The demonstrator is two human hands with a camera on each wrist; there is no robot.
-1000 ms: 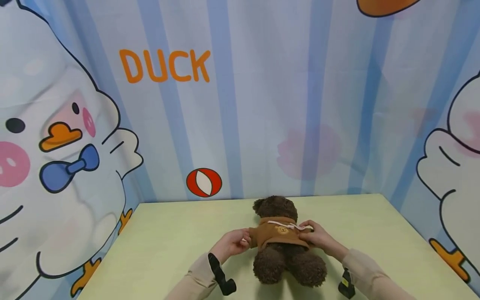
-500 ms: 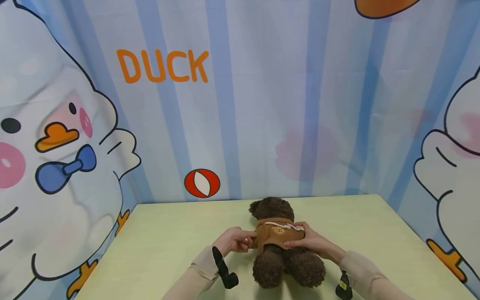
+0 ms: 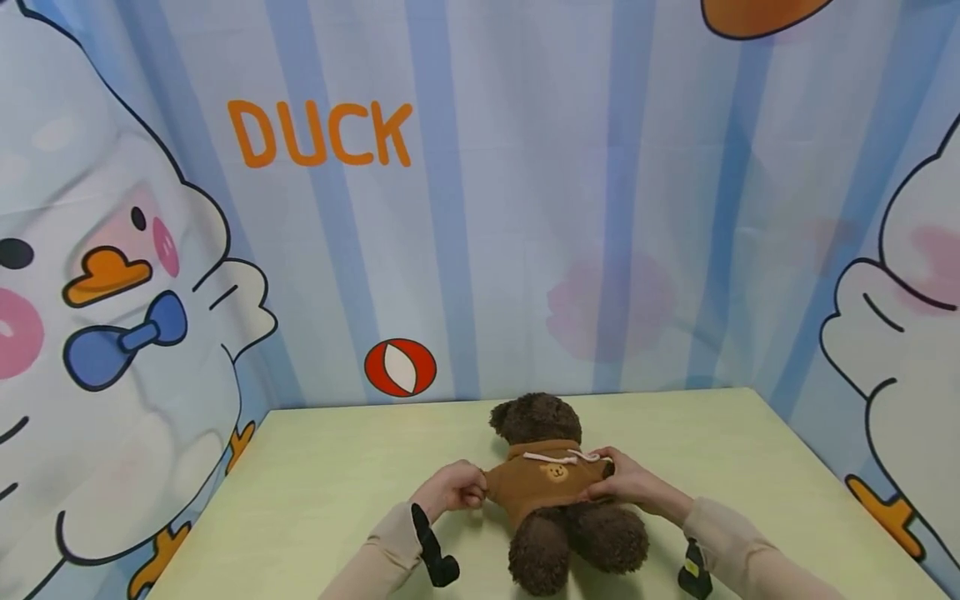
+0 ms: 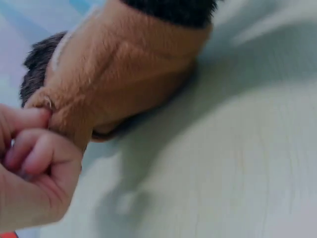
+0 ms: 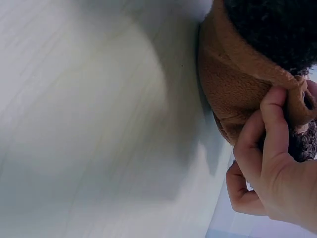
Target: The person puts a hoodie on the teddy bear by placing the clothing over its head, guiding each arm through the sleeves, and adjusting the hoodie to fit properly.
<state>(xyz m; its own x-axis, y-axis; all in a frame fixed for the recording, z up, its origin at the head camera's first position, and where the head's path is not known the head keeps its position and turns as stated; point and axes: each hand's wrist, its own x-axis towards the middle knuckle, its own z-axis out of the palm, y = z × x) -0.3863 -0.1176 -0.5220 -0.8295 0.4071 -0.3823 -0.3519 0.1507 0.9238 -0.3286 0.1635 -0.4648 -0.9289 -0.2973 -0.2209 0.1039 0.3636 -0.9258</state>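
Observation:
A dark brown teddy bear [image 3: 542, 417] lies on its back on the table, head toward the back wall. It wears a brown sweater [image 3: 536, 492] with a small bear face and a white drawstring. My left hand [image 3: 453, 487] pinches the end of the sweater's left-side sleeve, pulled out sideways; the left wrist view shows thumb and curled fingers on the brown cloth [image 4: 124, 69]. On the other side my right hand [image 3: 630, 482] grips the sweater near its hem and sleeve. In the right wrist view the fingers [image 5: 275, 124] hold a fold of the cloth.
The pale yellow-green table [image 3: 337, 467] reaches back to a blue striped curtain [image 3: 517, 208] printed with ducks and the word DUCK. Curtain also hangs along both sides. A black strap [image 3: 431, 546] sits on the left wrist, and a black device [image 3: 695, 571] hangs at the right.
My left hand has drawn the sleeve outward to the left, so the sweater looks stretched wider. My right hand stays at the sweater's other side. The bear has shifted slightly left in view.

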